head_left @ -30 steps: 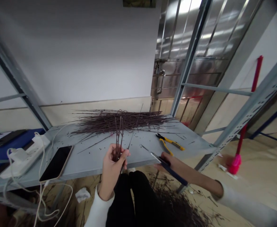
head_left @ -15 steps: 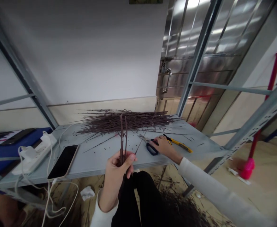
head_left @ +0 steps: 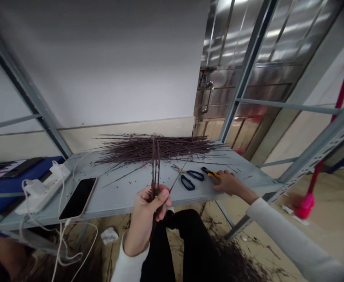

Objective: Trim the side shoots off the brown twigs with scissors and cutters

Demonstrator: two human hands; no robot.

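My left hand [head_left: 151,201] is closed around a few thin dark twigs [head_left: 154,168] that stand upright above the shelf's front edge. One thinner twig [head_left: 179,174] slants out to the right from between its fingertips. On the right, my right hand [head_left: 229,183] has its fingers over the yellow handles of a pair of pliers [head_left: 214,175], whose dark head points left. Just left of the pliers, scissors [head_left: 187,177] with dark blue handles lie with blades parted. Behind both hands a large heap of twigs [head_left: 160,149] lies along the back of the shelf.
The grey metal shelf [head_left: 116,199] has upright posts at both sides. A phone [head_left: 78,198] lies at the left beside a white power strip [head_left: 44,192] with trailing cables. Twig scraps and a crumpled tissue [head_left: 109,235] are on the floor. A metal door stands behind right.
My right hand has left the scissors and moved right onto the yellow-handled pliers. The scissors now lie uncovered. My left hand keeps its hold on the twigs.
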